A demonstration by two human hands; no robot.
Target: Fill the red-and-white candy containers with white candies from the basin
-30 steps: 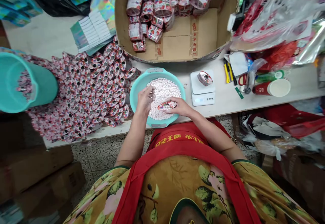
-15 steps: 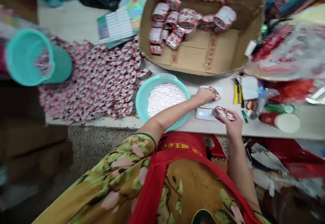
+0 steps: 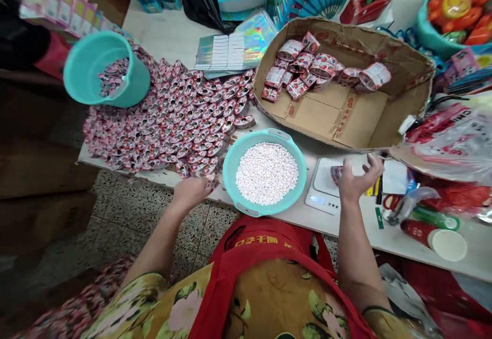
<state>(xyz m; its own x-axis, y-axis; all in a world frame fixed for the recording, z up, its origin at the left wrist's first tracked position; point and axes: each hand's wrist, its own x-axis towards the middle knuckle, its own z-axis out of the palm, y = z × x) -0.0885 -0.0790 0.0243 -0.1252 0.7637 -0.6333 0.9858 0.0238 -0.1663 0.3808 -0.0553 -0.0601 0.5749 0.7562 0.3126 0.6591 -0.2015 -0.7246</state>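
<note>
My left hand (image 3: 191,192) is at the table's front edge, left of a turquoise basin (image 3: 303,162) of small white pellets (image 3: 266,172). Its fingers are closed on a small pink-and-red printed pouch (image 3: 211,181), partly hidden by them. Beside it spreads a large pile of similar pouches (image 3: 172,116), many with dark openings showing. Over a white scale (image 3: 321,202) hovers my right hand (image 3: 357,177), its fingers spread and slightly blurred. Another printed pouch (image 3: 335,174) rests on the scale's platform, partly behind that hand.
Beyond the basin, a cardboard box (image 3: 384,124) holds several printed packs. A turquoise bucket (image 3: 140,80) with small pieces inside stands at the left. Stacked holographic cards (image 3: 223,55) lie behind the pile. On the right are a paper cup (image 3: 448,244), a yellow cutter (image 3: 372,188) and plastic bags (image 3: 453,144).
My left hand has moved from the scale across to the pile's front edge. My right hand has let go of its pouch and opened over the scale. The camera view has shifted.
</note>
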